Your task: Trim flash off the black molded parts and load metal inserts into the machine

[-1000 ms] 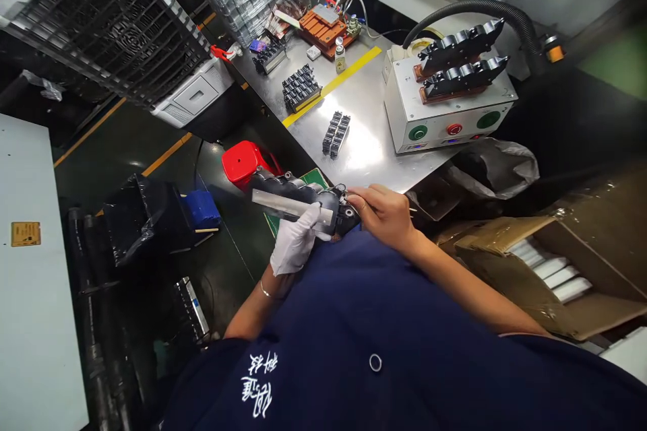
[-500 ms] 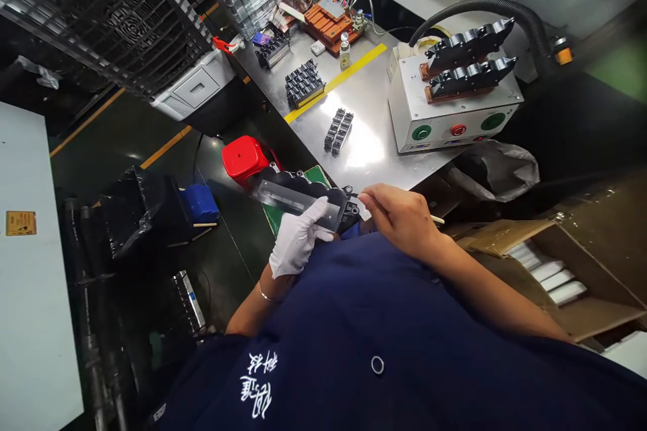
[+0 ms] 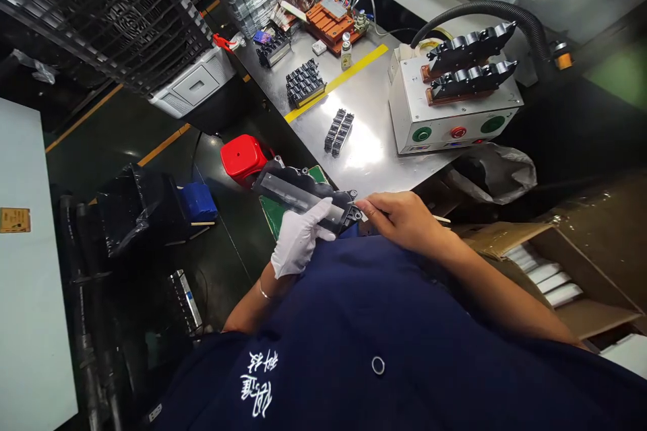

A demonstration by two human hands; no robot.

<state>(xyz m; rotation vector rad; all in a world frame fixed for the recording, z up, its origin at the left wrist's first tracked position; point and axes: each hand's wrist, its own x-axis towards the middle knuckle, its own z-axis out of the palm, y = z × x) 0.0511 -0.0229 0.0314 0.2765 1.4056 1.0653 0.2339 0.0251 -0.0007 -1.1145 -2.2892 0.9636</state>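
Note:
My left hand [image 3: 298, 237], in a white glove, is wrapped round a long black plastic part with a grey strip on its face [image 3: 298, 190], held close to my chest. My bare right hand [image 3: 402, 219] is pinched on a thin wooden stick [image 3: 441, 219], its fingertips touching the right end of the black part. The stick's far end pokes out past my knuckles. Both hands hover just in front of the steel workbench [image 3: 364, 148].
On the bench stand a white box with green and red buttons [image 3: 449, 118] bearing two black parts, small black components [image 3: 337, 130], an orange fixture [image 3: 331, 23]. A red stool [image 3: 242, 156] is on the floor left, a cardboard box [image 3: 571, 269] at right.
The black part has turned in my left hand, its grey strip now facing up more. My right hand shifted slightly right and lower, still at the part's end.

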